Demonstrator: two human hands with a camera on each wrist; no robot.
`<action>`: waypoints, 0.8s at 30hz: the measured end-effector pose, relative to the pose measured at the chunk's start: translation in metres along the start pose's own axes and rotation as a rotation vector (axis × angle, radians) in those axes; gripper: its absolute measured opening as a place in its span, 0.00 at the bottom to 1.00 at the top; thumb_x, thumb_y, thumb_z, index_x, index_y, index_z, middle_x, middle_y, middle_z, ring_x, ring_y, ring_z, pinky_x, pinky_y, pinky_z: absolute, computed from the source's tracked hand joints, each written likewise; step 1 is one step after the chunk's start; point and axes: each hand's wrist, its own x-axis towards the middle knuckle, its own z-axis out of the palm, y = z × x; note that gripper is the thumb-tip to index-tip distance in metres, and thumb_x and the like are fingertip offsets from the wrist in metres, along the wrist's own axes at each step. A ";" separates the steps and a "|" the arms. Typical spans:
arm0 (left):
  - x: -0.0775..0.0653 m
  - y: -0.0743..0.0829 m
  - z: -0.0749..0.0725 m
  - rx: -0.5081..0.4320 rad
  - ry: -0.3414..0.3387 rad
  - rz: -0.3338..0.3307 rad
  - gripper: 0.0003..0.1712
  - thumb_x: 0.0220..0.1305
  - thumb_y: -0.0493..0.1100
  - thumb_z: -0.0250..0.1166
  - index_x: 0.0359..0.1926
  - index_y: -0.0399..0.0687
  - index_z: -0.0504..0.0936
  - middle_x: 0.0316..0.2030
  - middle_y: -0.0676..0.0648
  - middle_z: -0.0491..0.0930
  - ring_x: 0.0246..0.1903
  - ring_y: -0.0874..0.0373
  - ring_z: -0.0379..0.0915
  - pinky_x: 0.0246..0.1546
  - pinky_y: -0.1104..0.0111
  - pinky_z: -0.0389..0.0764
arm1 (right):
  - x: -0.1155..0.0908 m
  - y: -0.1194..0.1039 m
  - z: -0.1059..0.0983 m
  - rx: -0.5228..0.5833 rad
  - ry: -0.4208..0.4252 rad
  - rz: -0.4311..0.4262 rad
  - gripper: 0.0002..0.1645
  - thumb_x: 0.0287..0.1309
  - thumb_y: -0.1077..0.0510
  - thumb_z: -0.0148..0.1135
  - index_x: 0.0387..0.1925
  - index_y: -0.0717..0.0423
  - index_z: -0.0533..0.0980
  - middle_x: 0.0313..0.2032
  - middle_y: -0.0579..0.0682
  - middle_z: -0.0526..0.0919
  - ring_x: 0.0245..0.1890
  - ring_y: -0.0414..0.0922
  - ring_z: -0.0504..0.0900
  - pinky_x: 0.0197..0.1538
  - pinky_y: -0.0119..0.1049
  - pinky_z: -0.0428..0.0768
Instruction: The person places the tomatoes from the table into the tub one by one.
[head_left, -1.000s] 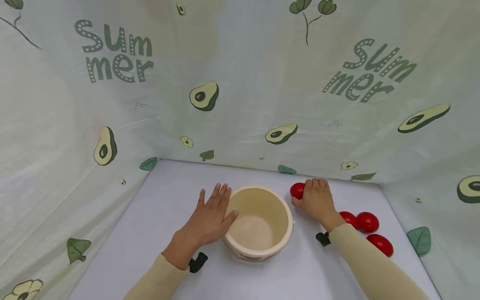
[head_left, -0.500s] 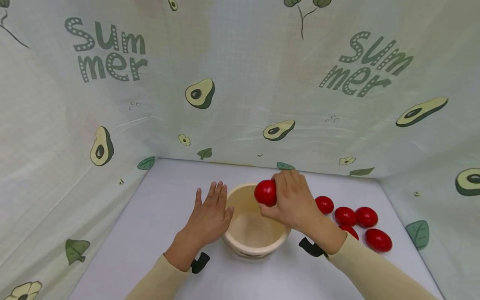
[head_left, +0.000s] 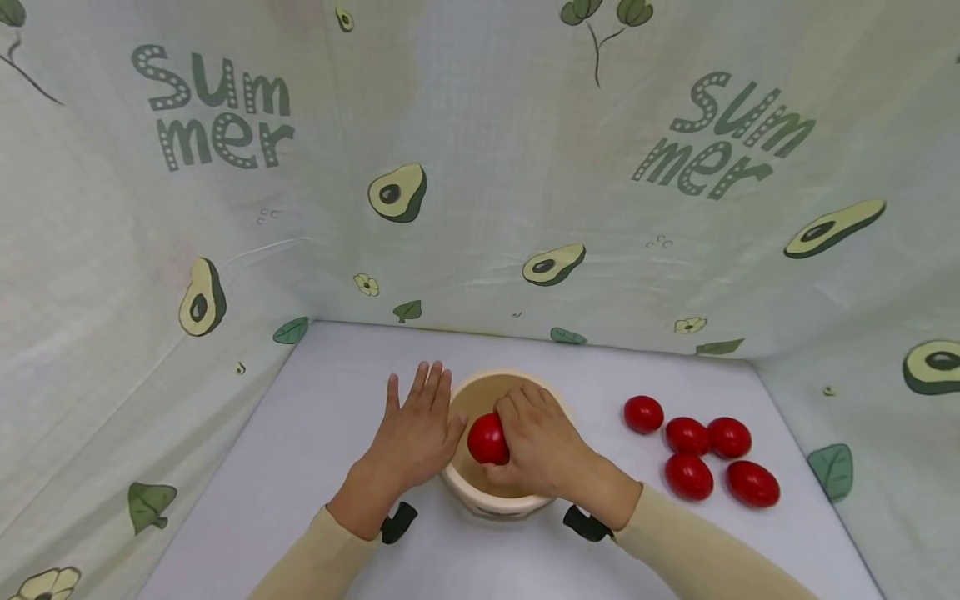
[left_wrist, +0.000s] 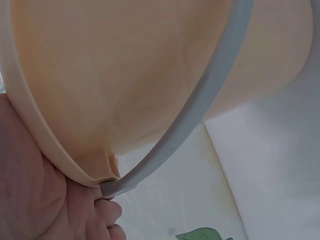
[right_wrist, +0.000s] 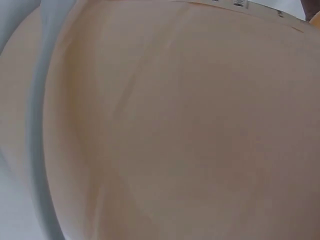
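A cream bucket (head_left: pixel 501 503) stands at the middle of the table; the left wrist view shows its grey handle (left_wrist: pixel 195 107) hanging down its side. My left hand (head_left: pixel 412 437) lies against the bucket's left rim, fingers straight. In the left wrist view, the palm (left_wrist: pixel 35 185) touches the rim. With curled fingers, my right hand (head_left: pixel 542 437) grips a glossy red egg-shaped ball (head_left: pixel 487 439) over the bucket's mouth, apparently within the rim. The right wrist view is filled by the bucket's outer wall (right_wrist: pixel 190 120), so the right hand is hidden there.
Several more red egg-shaped balls (head_left: pixel 687 477) lie in a group on the white table (head_left: pixel 360 358) to the right of the bucket. A printed cloth (head_left: pixel 465 167) with avocados hangs behind the table and along its sides.
My right hand has lifted a red ball from the table right of the bucket and carried it left, then down into the bucket's mouth. My left hand stays at the rim.
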 end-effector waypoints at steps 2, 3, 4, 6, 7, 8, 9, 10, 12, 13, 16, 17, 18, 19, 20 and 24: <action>0.000 0.001 0.000 -0.004 -0.001 0.002 0.43 0.82 0.61 0.48 0.82 0.35 0.56 0.82 0.37 0.53 0.84 0.40 0.41 0.79 0.33 0.40 | 0.000 0.000 0.001 -0.005 -0.016 -0.006 0.39 0.48 0.32 0.73 0.48 0.58 0.77 0.40 0.49 0.79 0.45 0.47 0.74 0.58 0.46 0.77; 0.000 0.001 0.000 -0.005 -0.002 0.003 0.43 0.82 0.61 0.48 0.82 0.35 0.56 0.83 0.37 0.52 0.84 0.40 0.41 0.79 0.33 0.40 | 0.000 0.000 0.002 -0.007 -0.022 -0.007 0.39 0.48 0.31 0.73 0.48 0.57 0.77 0.40 0.49 0.79 0.45 0.47 0.74 0.58 0.46 0.76; 0.001 0.001 0.000 -0.007 -0.004 0.003 0.43 0.82 0.61 0.48 0.82 0.35 0.55 0.83 0.37 0.52 0.84 0.40 0.40 0.79 0.34 0.40 | -0.001 0.000 0.002 -0.013 -0.026 -0.009 0.39 0.48 0.31 0.73 0.48 0.57 0.77 0.40 0.49 0.79 0.45 0.47 0.74 0.58 0.46 0.76; 0.001 0.002 0.000 -0.009 -0.008 0.005 0.43 0.82 0.61 0.48 0.82 0.36 0.55 0.83 0.37 0.52 0.84 0.41 0.40 0.80 0.34 0.40 | -0.001 0.000 0.003 -0.022 -0.027 -0.016 0.39 0.47 0.31 0.73 0.47 0.57 0.77 0.39 0.48 0.80 0.45 0.47 0.74 0.57 0.45 0.75; 0.001 0.002 0.001 -0.013 -0.011 0.004 0.43 0.82 0.61 0.48 0.82 0.36 0.55 0.83 0.38 0.52 0.84 0.41 0.39 0.80 0.35 0.39 | 0.000 0.000 0.003 -0.026 -0.026 -0.022 0.39 0.47 0.30 0.73 0.47 0.56 0.77 0.39 0.48 0.80 0.45 0.47 0.74 0.56 0.45 0.75; 0.002 0.002 0.001 -0.016 -0.014 0.005 0.43 0.82 0.61 0.48 0.83 0.36 0.54 0.83 0.38 0.51 0.84 0.41 0.39 0.80 0.35 0.39 | 0.000 0.001 0.003 -0.029 -0.026 -0.028 0.38 0.47 0.30 0.73 0.47 0.56 0.77 0.39 0.48 0.80 0.45 0.47 0.74 0.55 0.44 0.75; 0.002 0.002 0.001 -0.018 -0.018 0.006 0.43 0.82 0.60 0.48 0.83 0.37 0.54 0.83 0.38 0.51 0.84 0.41 0.38 0.80 0.35 0.39 | 0.000 0.001 0.004 -0.031 -0.026 -0.035 0.38 0.47 0.30 0.73 0.46 0.56 0.78 0.39 0.48 0.80 0.45 0.47 0.74 0.54 0.44 0.74; 0.002 0.002 0.001 -0.021 -0.021 0.007 0.43 0.82 0.60 0.48 0.83 0.37 0.54 0.83 0.38 0.50 0.84 0.41 0.38 0.80 0.35 0.39 | 0.000 0.001 0.004 -0.037 -0.028 -0.042 0.38 0.47 0.30 0.73 0.46 0.55 0.78 0.39 0.48 0.80 0.45 0.46 0.74 0.54 0.43 0.74; 0.002 0.001 0.001 -0.030 -0.025 0.009 0.42 0.83 0.60 0.48 0.83 0.37 0.53 0.84 0.38 0.49 0.84 0.41 0.37 0.80 0.36 0.38 | 0.001 0.001 0.004 -0.044 -0.035 -0.054 0.38 0.47 0.29 0.73 0.46 0.55 0.78 0.39 0.47 0.80 0.44 0.46 0.74 0.52 0.43 0.74; 0.002 0.001 0.002 -0.034 -0.026 0.009 0.42 0.83 0.60 0.48 0.83 0.36 0.53 0.84 0.38 0.49 0.84 0.41 0.37 0.80 0.36 0.38 | 0.001 0.001 0.003 -0.047 -0.042 -0.059 0.38 0.48 0.28 0.72 0.46 0.55 0.78 0.39 0.47 0.80 0.44 0.46 0.74 0.51 0.42 0.74; 0.002 0.001 0.003 -0.032 -0.033 0.009 0.42 0.83 0.60 0.47 0.83 0.36 0.52 0.84 0.38 0.48 0.84 0.41 0.37 0.81 0.36 0.38 | 0.002 0.001 0.004 -0.052 -0.067 -0.073 0.39 0.49 0.27 0.71 0.46 0.54 0.78 0.39 0.47 0.80 0.44 0.46 0.74 0.50 0.42 0.73; 0.002 0.000 0.003 -0.031 -0.035 0.008 0.42 0.83 0.59 0.47 0.83 0.37 0.52 0.84 0.38 0.48 0.84 0.41 0.36 0.81 0.36 0.38 | 0.002 0.001 0.004 -0.051 -0.073 -0.075 0.39 0.49 0.27 0.71 0.46 0.54 0.78 0.39 0.47 0.80 0.44 0.45 0.74 0.50 0.41 0.73; 0.002 0.000 0.003 -0.031 -0.036 0.007 0.42 0.83 0.59 0.47 0.83 0.36 0.52 0.84 0.38 0.48 0.84 0.41 0.36 0.81 0.37 0.38 | 0.002 0.001 0.004 -0.049 -0.079 -0.077 0.39 0.49 0.27 0.71 0.46 0.54 0.78 0.40 0.47 0.80 0.44 0.45 0.74 0.50 0.41 0.73; 0.001 0.000 0.004 -0.029 -0.037 0.006 0.42 0.83 0.59 0.46 0.83 0.37 0.52 0.84 0.38 0.48 0.85 0.41 0.36 0.81 0.37 0.38 | 0.003 0.000 0.005 -0.047 -0.083 -0.078 0.38 0.49 0.27 0.71 0.46 0.54 0.77 0.40 0.46 0.80 0.44 0.45 0.74 0.50 0.41 0.73; 0.001 -0.001 0.004 -0.026 -0.040 0.006 0.42 0.83 0.59 0.46 0.83 0.37 0.52 0.84 0.38 0.47 0.85 0.41 0.36 0.81 0.37 0.38 | 0.003 0.000 0.005 -0.045 -0.085 -0.079 0.38 0.49 0.27 0.71 0.46 0.54 0.77 0.40 0.46 0.80 0.44 0.45 0.74 0.50 0.41 0.73; 0.000 -0.002 0.005 -0.030 -0.039 0.005 0.42 0.83 0.59 0.46 0.83 0.37 0.52 0.84 0.38 0.48 0.85 0.41 0.36 0.81 0.37 0.38 | 0.003 0.000 0.006 -0.040 -0.085 -0.085 0.37 0.49 0.27 0.71 0.45 0.53 0.77 0.40 0.46 0.80 0.44 0.45 0.74 0.50 0.41 0.73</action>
